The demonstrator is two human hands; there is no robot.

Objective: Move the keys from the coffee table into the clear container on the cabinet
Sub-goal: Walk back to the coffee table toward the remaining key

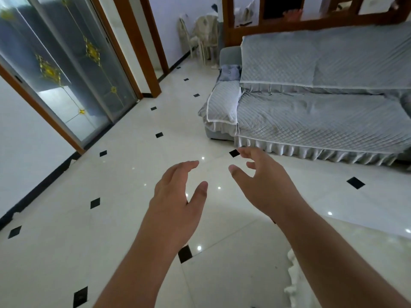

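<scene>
Two bare hands out in front of us, and nothing in either of them. Our left hand (175, 196) sits at the centre of the frame, fingers loosely spread and thumb apart, palm turned down toward the tiled floor (124, 174). Our right hand (264, 183) is just beside it to the right, fingers curled a little and thumb held away from them, empty as well. The two hands are apart, not touching.

Now, the keys: we cannot find them anywhere in this view. No coffee table shows either, and neither does the cabinet or the clear container. What we do have is the grey quilted sofa (322, 107) filling the upper right, a sliding glass door (73, 70) with gold ornaments in the upper left, pale chairs (204, 34) against the far wall at top centre, and a scrap of white fringe (293, 276) at the lower right edge, possibly a rug, though we cannot be sure.

So by our reckoning the job is at its very start: nothing picked up, nothing delivered, everything left to do. With the keys out of sight we cannot place them relative to either hand. Our guess is that we first need to turn and find that table before any grasp is on.
</scene>
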